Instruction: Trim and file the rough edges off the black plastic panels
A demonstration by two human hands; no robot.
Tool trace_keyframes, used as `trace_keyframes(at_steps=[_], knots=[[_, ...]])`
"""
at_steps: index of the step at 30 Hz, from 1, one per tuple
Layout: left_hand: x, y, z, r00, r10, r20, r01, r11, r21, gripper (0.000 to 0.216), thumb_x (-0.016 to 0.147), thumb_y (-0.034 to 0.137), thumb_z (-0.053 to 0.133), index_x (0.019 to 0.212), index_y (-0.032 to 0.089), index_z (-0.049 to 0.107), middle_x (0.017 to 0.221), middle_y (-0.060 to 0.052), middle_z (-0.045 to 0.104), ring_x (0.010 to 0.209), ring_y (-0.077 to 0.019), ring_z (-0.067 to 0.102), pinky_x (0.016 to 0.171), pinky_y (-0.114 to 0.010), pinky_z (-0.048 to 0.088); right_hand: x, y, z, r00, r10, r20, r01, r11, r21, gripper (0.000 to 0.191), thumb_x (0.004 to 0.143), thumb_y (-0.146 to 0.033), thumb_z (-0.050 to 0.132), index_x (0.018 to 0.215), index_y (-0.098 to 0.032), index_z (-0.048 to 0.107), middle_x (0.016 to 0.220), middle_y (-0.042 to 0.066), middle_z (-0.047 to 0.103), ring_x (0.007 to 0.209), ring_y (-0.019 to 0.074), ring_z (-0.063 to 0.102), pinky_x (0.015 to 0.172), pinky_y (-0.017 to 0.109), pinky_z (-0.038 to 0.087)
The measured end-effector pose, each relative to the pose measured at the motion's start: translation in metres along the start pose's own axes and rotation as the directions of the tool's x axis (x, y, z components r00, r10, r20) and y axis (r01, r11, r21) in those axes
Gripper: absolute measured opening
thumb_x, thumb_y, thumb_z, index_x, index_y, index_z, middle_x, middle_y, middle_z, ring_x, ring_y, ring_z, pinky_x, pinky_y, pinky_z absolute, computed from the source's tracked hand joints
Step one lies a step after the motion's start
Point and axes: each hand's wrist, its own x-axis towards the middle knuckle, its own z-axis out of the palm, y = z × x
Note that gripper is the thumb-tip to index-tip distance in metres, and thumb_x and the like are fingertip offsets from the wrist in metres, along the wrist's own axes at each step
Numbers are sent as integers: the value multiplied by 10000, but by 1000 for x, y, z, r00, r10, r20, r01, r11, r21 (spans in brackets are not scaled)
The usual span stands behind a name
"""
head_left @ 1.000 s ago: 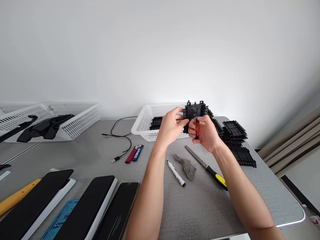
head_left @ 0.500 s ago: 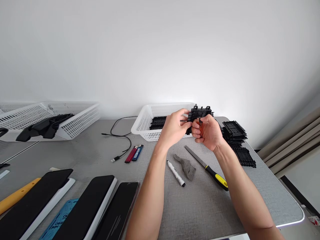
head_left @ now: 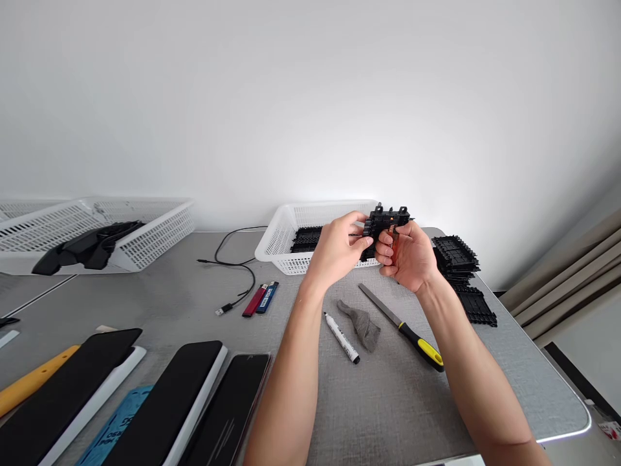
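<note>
My left hand [head_left: 337,252] pinches the left edge of a black plastic part [head_left: 385,223] and holds it up above the grey table [head_left: 388,401]. My right hand [head_left: 410,259] is closed round an orange lighter [head_left: 392,238], upright against the part's lower edge. A small orange glow shows at the lighter's top. Both hands hover in front of the white basket [head_left: 291,236] that holds more black parts.
A stack of black parts [head_left: 458,259] lies at the right. Below the hands lie a marker [head_left: 342,336], a grey cloth [head_left: 363,323] and a yellow-handled file [head_left: 402,327]. Red and blue lighters [head_left: 261,298], a USB cable [head_left: 237,272], another basket [head_left: 97,230] and dark panels [head_left: 169,401] are on the left.
The black part has tipped from upright to flatter and shifted slightly right. My right hand followed with the lighter, and a small glow now shows at its top.
</note>
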Motion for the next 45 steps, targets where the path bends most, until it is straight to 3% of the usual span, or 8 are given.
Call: trace_keyframes(at_steps=[9, 21, 25, 29, 33, 35, 38, 45], knots=[[1, 0, -3, 1000, -8, -27, 8, 1000, 1, 295, 778, 171, 636, 1073, 184, 631, 887, -52, 725, 783, -178, 701, 758, -307, 551, -2, 3, 1, 997, -69, -21, 71, 988, 134, 212, 716, -395, 467, 661, -219, 361, 584, -47, 269, 493, 106, 233, 408, 204, 150], [1, -1, -1, 999, 7, -41, -6, 1000, 8, 261, 795, 148, 589, 1048, 206, 623, 917, -52, 731, 837, -200, 705, 796, -326, 541, -9, 2, 10, 998, -26, 56, 37, 980, -194, 304, 770, -501, 494, 716, -214, 413, 625, -43, 310, 510, 99, 239, 428, 205, 132], [5, -12, -2, 985, -25, -169, 19, 999, -42, 320, 830, 176, 562, 1145, 216, 522, 1057, -73, 703, 856, -182, 693, 808, -339, 534, -16, -3, 7, 975, -216, -44, 202, 957, -210, 413, 779, -593, 572, 720, -222, 401, 638, -44, 333, 513, 95, 265, 420, 212, 149], [10, -21, -1, 966, -18, -257, -32, 981, -192, 353, 834, 171, 555, 1142, 247, 399, 1114, -55, 664, 980, -155, 668, 870, -319, 517, -12, -6, -5, 877, -427, -218, 373, 893, -250, 415, 734, -532, 691, 727, -233, 404, 650, -44, 381, 508, 95, 312, 391, 217, 173], [10, -18, 0, 963, 29, -269, -127, 926, -355, 345, 837, 260, 597, 1063, 284, 338, 1062, -15, 639, 1064, -150, 652, 860, -292, 515, -4, -3, -12, 930, -284, -232, 220, 938, -266, 410, 711, -529, 745, 798, -229, 478, 776, 4, 532, 611, 127, 495, 403, 211, 368], [9, -13, 0, 967, 47, -250, -145, 908, -393, 359, 833, 362, 626, 1047, 297, 345, 1045, -6, 632, 1097, -169, 648, 842, -297, 520, -2, 0, -10, 982, -156, -110, 131, 970, -204, 402, 713, -511, 757, 819, -224, 496, 824, 26, 573, 689, 156, 561, 476, 252, 493], [7, -7, -2, 972, 84, -220, -170, 896, -410, 378, 825, 506, 629, 1049, 303, 401, 1047, -10, 642, 1149, -193, 632, 870, -323, 520, 0, 5, -6, 993, -112, 46, 117, 985, -128, 382, 687, -392, 811, 823, -219, 498, 810, 6, 566, 699, 149, 572, 557, 291, 569], [14, -16, -7, 963, -60, -262, -67, 891, -449, 380, 814, 532, 644, 1061, 248, 589, 1083, -67, 692, 1075, -226, 660, 804, -335, 568, 3, 6, -11, 899, -422, -116, 413, 906, -92, 488, 612, -254, 837, 789, -243, 383, 701, -77, 400, 603, 90, 473, 537, 225, 505]])
